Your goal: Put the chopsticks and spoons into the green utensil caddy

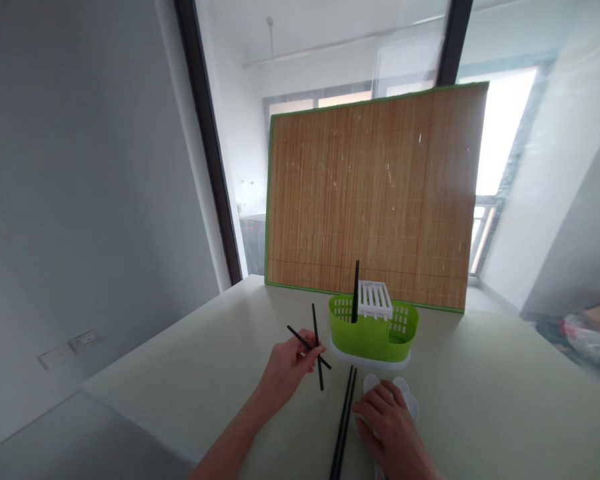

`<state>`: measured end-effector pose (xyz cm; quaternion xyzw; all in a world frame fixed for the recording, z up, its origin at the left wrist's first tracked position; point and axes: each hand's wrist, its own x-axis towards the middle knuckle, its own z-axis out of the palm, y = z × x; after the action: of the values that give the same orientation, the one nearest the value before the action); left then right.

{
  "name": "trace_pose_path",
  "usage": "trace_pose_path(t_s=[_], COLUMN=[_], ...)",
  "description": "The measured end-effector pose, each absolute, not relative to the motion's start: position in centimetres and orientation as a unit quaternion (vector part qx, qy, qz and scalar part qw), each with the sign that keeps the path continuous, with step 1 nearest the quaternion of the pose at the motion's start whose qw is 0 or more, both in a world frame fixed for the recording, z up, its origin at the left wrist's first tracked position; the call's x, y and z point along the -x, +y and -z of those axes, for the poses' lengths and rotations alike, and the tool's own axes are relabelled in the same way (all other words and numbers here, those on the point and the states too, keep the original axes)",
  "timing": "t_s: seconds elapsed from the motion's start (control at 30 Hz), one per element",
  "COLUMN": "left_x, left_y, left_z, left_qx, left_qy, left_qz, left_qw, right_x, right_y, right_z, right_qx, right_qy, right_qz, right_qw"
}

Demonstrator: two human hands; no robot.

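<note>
Two black chopsticks point(315, 322) cross in my left hand point(293, 360), pinched between thumb and fingers above the table, left of the green basket. My right hand point(387, 423) lies low over several white spoons point(411, 403), covering most of them. Its fingers are loosely bent with the thumb apart, and nothing shows in its grasp. Just left of it, a pair of black chopsticks point(347, 413) lies side by side on the table. The green utensil basket point(367, 340) has a white slatted insert point(375, 299) and white base; black chopsticks point(356, 287) stand upright in its left part.
A pale table point(230, 333) carries everything. Behind the basket a large bamboo mat point(370, 200) with green edging stands upright against the glass. A grey wall point(105, 200) with a socket rises at the left.
</note>
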<state>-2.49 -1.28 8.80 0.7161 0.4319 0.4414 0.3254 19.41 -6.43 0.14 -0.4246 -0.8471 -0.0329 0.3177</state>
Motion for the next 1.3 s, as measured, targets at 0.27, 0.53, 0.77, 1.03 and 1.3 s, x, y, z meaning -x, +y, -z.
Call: trace_pose_path(t_s=[0.27,0.53,0.77,1.03,1.3], left_x=[0.1,-3.6,-3.8,-3.4,-3.3], left_y=[-3.5,-3.2,-1.5,-1.0,-1.5], left_z=[-9.3,-8.9,-7.8,-8.3,-9.7], left_qx=[-0.726,-0.746,-0.698,-0.722,-0.786], left_qy=[0.386,0.327,0.279,0.274,0.289], left_qz=[-0.414,-0.383,-0.378,-0.358,-0.341], left_qw=[0.390,0.435,0.540,0.525,0.426], right_x=[-19.2,-19.6,-20.2,-20.2,-20.4], right_y=[-6.5,-5.7,-5.3,-5.4,-5.7], right_z=[0.8,1.5,2.1,1.7,1.0], right_qx=[0.442,0.477,0.494,0.502,0.483], right_qy=[-0.830,-0.808,-0.821,-0.819,-0.826], right_qz=[-0.014,-0.012,-0.051,-0.078,-0.098], right_qw=[0.341,0.345,0.281,0.267,0.272])
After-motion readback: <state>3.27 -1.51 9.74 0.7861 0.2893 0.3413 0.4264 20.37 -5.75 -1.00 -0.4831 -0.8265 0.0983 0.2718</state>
